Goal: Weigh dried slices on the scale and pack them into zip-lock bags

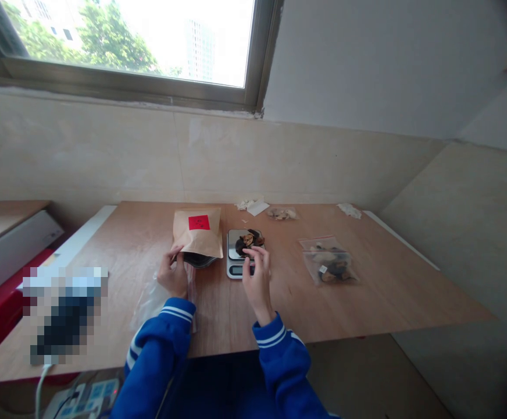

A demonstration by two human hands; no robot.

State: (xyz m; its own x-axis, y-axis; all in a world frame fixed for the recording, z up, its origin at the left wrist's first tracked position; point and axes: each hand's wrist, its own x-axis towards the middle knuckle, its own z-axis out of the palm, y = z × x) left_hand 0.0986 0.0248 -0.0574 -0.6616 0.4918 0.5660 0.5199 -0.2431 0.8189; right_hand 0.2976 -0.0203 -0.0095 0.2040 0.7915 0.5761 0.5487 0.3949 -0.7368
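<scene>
My left hand grips the lower edge of a brown paper bag with a red label; the bag lies tilted with its dark mouth toward me. On a small digital kitchen scale rests a heap of dried brown and black slices. Over the scale's near part is my right hand, its thumb and fingers curved and apart at the edge of the heap. Part of the scale's display is hidden behind those fingers. Beneath my left wrist lies a clear plastic bag.
To the right lies a zip bag of dark and pale pieces. A smaller clear bag and white scraps are at the back. A blurred-out dark object with a white cable sits at the left. A power strip is below the table edge.
</scene>
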